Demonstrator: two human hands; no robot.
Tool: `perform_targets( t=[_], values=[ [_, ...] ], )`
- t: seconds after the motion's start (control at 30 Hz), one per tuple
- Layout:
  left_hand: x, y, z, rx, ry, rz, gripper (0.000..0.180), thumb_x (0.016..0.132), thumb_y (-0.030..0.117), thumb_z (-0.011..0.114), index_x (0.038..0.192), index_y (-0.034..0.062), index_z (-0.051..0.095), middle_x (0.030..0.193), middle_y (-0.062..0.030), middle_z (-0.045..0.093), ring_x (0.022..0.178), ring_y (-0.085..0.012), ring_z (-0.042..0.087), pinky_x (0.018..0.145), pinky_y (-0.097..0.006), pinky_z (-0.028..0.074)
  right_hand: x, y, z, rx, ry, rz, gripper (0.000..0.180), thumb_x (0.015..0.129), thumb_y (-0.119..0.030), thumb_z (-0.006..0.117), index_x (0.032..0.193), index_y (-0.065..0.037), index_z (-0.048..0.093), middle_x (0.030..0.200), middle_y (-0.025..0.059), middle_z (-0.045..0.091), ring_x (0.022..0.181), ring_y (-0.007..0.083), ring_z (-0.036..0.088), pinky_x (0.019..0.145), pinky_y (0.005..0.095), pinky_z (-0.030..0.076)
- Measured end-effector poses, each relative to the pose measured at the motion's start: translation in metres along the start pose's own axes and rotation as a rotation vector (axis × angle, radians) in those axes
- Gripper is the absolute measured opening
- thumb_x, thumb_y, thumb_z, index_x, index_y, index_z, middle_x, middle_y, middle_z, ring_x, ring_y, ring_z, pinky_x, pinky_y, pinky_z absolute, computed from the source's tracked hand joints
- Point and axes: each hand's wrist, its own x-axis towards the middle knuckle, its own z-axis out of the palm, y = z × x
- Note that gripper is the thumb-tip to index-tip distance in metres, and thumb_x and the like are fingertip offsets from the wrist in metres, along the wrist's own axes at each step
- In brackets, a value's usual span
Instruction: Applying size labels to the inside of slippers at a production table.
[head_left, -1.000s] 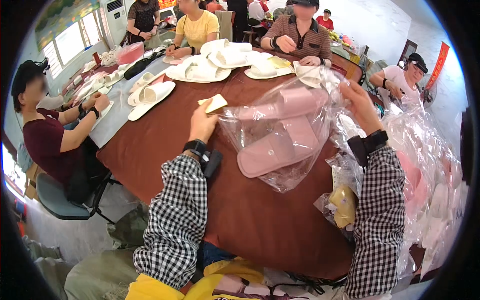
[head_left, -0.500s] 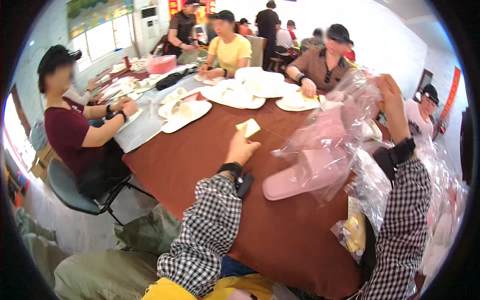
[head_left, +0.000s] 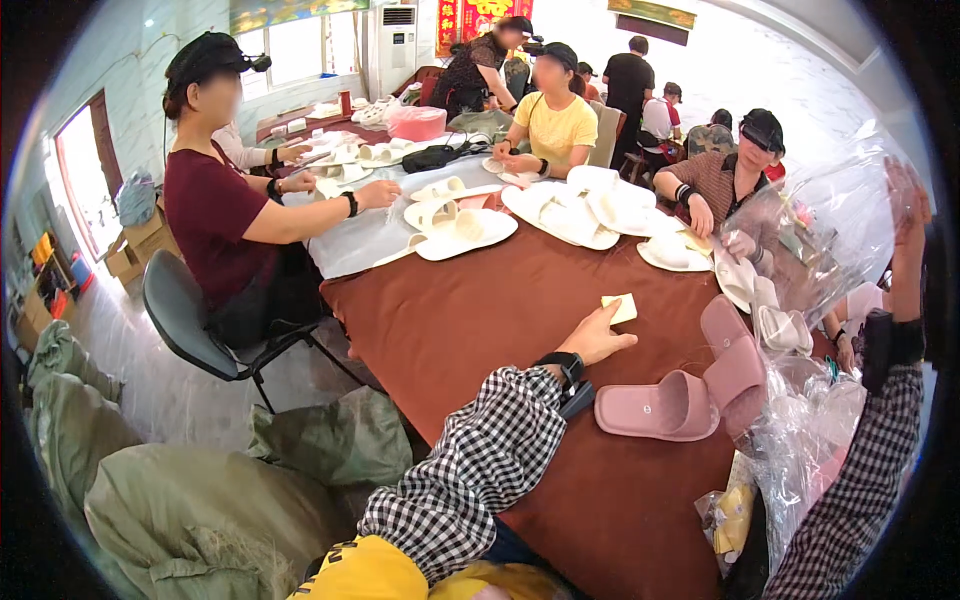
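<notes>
My left hand [head_left: 598, 336] rests on the brown table [head_left: 480, 320] and pinches a small pale yellow card [head_left: 620, 307]. High at the right, my right hand [head_left: 908, 215] grips a clear plastic bag [head_left: 820, 240] and holds it raised. Two pink slippers lie on the table below the bag: one [head_left: 660, 407] flat near my left wrist, the other [head_left: 730, 350] tilted against it. Both my sleeves are black-and-white checked, with a dark watch [head_left: 562, 365] on the left wrist.
White slippers [head_left: 575, 210] lie in heaps at the table's far side, where several people sit working. A person in a maroon shirt [head_left: 215, 215] sits on a chair at the left. Clear bags [head_left: 800, 440] pile at my right. Green sacks [head_left: 200, 500] lie on the floor.
My right hand has lifted the clear bag upward and the pink slippers have dropped out of it onto the table. My left hand stays on the yellow card.
</notes>
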Motion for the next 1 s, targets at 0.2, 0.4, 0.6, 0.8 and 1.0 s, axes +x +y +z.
perform_targets(
  t=[0.2, 0.4, 0.6, 0.8, 1.0],
  values=[
    [0.005, 0.006, 0.013, 0.073, -0.101, 0.107, 0.096, 0.085, 0.031, 0.072, 0.152, -0.007, 0.015, 0.152, -0.0307, 0.027, 0.14, -0.0373, 0.035, 0.113, -0.038, 0.033, -0.039, -0.092, 0.021, -0.439, -0.115, 0.131, 0.06, 0.088, 0.014, 0.042, 0.145, 0.003, 0.027, 0.144, 0.0195, 0.038, 0.133, 0.0293, 0.046, 0.107, 0.0403, 0.047],
    [0.013, 0.02, 0.04, 0.273, -0.301, 0.312, 0.106, 0.08, 0.038, 0.072, 0.156, 0.0046, 0.006, 0.16, -0.0232, 0.014, 0.148, -0.035, 0.017, 0.119, -0.055, 0.016, -0.108, -0.068, -0.032, 0.153, 0.109, 0.532, 0.047, 0.099, -0.012, 0.047, 0.143, -0.001, 0.04, 0.136, 0.0113, 0.051, 0.116, 0.0226, 0.056, 0.098, 0.0355, 0.05],
    [0.012, 0.008, 0.079, 0.355, -0.47, 0.422, 0.093, 0.082, 0.041, 0.068, 0.154, 0.0102, 0.018, 0.153, -0.0211, 0.034, 0.14, -0.035, 0.036, 0.113, -0.05, 0.031, -0.193, -0.066, -0.027, 0.142, -0.05, 0.903, 0.049, 0.097, -0.012, 0.051, 0.145, -0.005, 0.042, 0.142, 0.006, 0.05, 0.11, 0.0135, 0.06, 0.092, 0.0312, 0.052],
    [-0.015, 0.043, 0.069, -0.628, -0.476, 0.164, 0.064, 0.089, 0.016, 0.064, 0.145, -0.0008, 0.038, 0.131, -0.0157, 0.054, 0.123, -0.0272, 0.051, 0.107, -0.036, 0.039, -0.207, -0.073, 0.039, -0.009, 0.355, 0.45, 0.057, 0.093, -0.001, 0.044, 0.149, -0.01, 0.039, 0.148, 0.0053, 0.042, 0.109, 0.0081, 0.053, 0.093, 0.0246, 0.047],
    [-0.053, 0.109, 0.063, -0.208, -0.653, 0.384, 0.081, 0.087, 0.012, 0.07, 0.153, 0.001, 0.024, 0.135, -0.012, 0.05, 0.115, -0.0171, 0.05, 0.103, -0.032, 0.04, -0.262, -0.022, 0.089, -0.587, 0.375, 0.348, 0.047, 0.1, -0.012, 0.043, 0.146, -0.002, 0.039, 0.15, 0.0135, 0.038, 0.131, 0.0265, 0.042, 0.111, 0.04, 0.032]
  ],
)
